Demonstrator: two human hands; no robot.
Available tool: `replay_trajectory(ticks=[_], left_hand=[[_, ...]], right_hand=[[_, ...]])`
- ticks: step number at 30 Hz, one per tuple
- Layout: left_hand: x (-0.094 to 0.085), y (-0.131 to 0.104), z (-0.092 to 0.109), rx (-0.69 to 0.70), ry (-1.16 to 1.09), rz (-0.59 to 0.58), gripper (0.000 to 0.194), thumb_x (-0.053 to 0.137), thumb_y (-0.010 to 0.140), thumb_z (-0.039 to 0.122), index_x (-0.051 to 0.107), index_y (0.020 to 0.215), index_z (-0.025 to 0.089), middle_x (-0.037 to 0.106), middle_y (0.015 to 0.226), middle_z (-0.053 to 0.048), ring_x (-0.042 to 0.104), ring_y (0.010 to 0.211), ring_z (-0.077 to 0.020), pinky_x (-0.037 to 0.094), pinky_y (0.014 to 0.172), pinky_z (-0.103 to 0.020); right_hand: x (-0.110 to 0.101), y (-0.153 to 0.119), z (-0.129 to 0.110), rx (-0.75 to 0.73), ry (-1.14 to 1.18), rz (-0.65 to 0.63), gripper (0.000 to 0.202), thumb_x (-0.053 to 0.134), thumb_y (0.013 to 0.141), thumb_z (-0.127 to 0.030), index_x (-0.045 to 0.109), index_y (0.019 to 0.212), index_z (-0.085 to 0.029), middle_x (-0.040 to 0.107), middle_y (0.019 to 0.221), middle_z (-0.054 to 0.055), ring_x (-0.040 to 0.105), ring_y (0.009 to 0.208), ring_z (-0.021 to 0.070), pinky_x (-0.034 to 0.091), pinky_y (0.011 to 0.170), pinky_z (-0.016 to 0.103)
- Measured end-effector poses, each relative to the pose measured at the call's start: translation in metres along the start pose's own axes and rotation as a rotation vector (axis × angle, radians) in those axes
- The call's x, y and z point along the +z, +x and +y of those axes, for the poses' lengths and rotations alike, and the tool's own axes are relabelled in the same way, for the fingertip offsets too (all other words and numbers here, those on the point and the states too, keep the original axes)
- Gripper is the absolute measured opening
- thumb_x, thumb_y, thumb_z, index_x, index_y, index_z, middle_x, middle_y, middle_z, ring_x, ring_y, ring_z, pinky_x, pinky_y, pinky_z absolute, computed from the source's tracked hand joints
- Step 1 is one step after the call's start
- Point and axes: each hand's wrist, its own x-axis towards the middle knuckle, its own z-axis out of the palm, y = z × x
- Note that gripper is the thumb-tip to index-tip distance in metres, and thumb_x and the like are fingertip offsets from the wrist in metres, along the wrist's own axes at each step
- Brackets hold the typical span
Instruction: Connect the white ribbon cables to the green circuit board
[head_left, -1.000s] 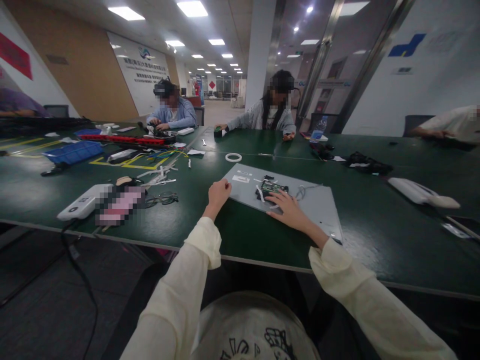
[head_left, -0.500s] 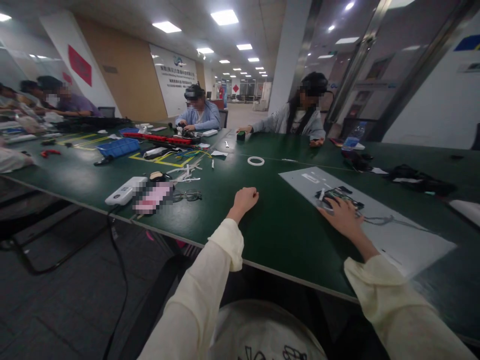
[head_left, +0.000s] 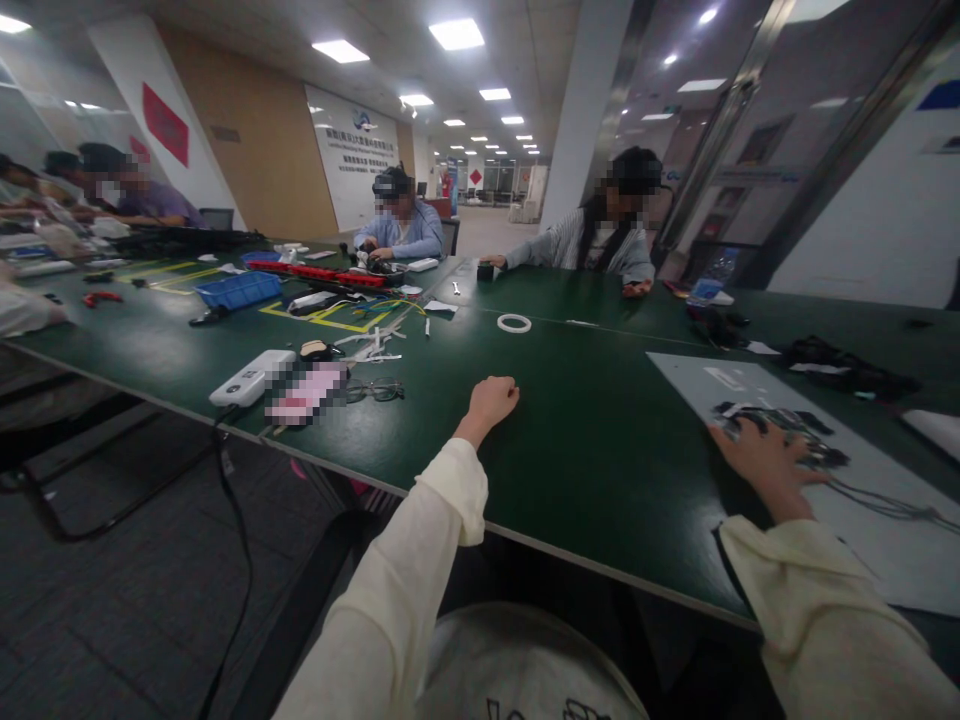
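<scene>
My left hand (head_left: pixel 491 405) rests on the green table (head_left: pixel 585 430) with its fingers curled in, and no object shows in it. On the right, my right hand (head_left: pixel 766 455) has its fingers spread over a bundle of dark electronic parts (head_left: pixel 814 435) with grey cables. That bundle lies on a light grey board (head_left: pixel 892 500). A white ring (head_left: pixel 514 323) lies on the table beyond my left hand.
Glasses (head_left: pixel 375 389), a pink phone (head_left: pixel 307 393) and a white power strip (head_left: pixel 253 378) lie at the left. Farther back are paper strips (head_left: pixel 375 345) and a blue tray (head_left: pixel 238 290). Two people sit across the table; a bottle (head_left: pixel 712 275) stands at the right.
My right hand, the grey board and the dark parts on it have moved to the right. My left hand has stayed in place.
</scene>
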Motion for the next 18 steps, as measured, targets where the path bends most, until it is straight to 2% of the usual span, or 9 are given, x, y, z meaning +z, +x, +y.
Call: replay_trajectory(ticks=[9, 18], left_hand=[[0.003, 0.000, 0.000, 0.010, -0.018, -0.008, 0.024, 0.041, 0.089, 0.029, 0.059, 0.079, 0.016, 0.063, 0.076, -0.003, 0.059, 0.070, -0.0129, 0.044, 0.065, -0.023], [0.001, -0.002, 0.002, -0.008, -0.052, -0.029, 0.023, 0.043, 0.088, 0.029, 0.059, 0.078, 0.016, 0.063, 0.075, -0.002, 0.059, 0.068, -0.0118, 0.044, 0.064, -0.022]], right_hand=[[-0.003, 0.018, 0.034, 0.164, -0.037, 0.040, 0.069, 0.028, 0.079, -0.062, 0.047, 0.128, -0.017, 0.024, 0.137, 0.025, 0.008, 0.125, 0.0475, 0.014, 0.079, 0.069], [-0.009, 0.018, 0.042, 0.210, -0.021, 0.104, 0.072, 0.029, 0.078, -0.060, 0.049, 0.127, -0.011, 0.027, 0.133, 0.031, 0.011, 0.125, 0.0489, 0.011, 0.081, 0.069]])
